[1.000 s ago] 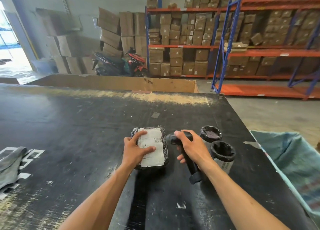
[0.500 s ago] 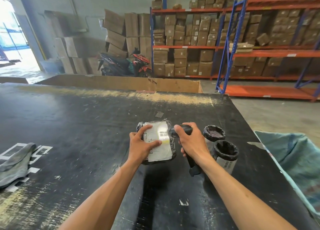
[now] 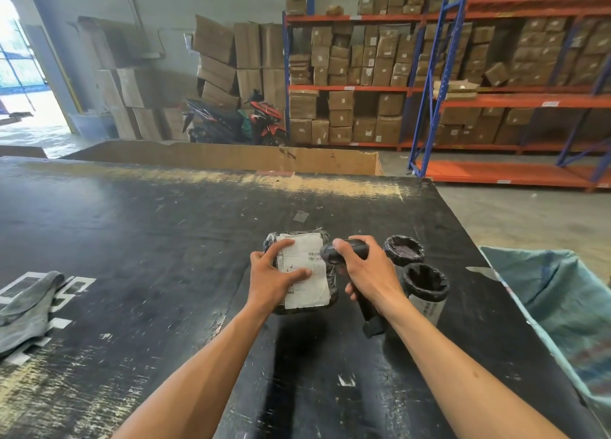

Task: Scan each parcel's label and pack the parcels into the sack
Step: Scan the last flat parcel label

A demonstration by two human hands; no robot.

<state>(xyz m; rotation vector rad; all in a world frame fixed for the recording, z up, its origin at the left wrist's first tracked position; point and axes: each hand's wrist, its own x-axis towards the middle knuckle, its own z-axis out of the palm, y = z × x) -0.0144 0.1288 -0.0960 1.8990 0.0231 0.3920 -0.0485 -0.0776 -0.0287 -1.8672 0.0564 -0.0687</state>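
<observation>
A black-wrapped parcel (image 3: 310, 293) with a white label lies on the black table (image 3: 165, 256). My left hand (image 3: 272, 278) grips its left side, thumb across the label. My right hand (image 3: 367, 273) holds a black handheld scanner (image 3: 350, 251), its head pointing left at the label's barcode. Two black-wrapped cylindrical parcels, one behind (image 3: 404, 250) and one in front (image 3: 425, 286), stand just right of my right hand. The teal woven sack (image 3: 558, 303) hangs open off the table's right edge.
A grey cloth (image 3: 28, 306) lies at the table's left edge over white markings. A long cardboard box (image 3: 251, 157) sits beyond the far edge. Behind are shelves with cartons (image 3: 463, 74), stacked boxes and a parked motorbike (image 3: 231, 121).
The bright scan light seen on the label half a second ago is gone. The parcel, tilted up then, now lies flatter. Both hands stay in place.
</observation>
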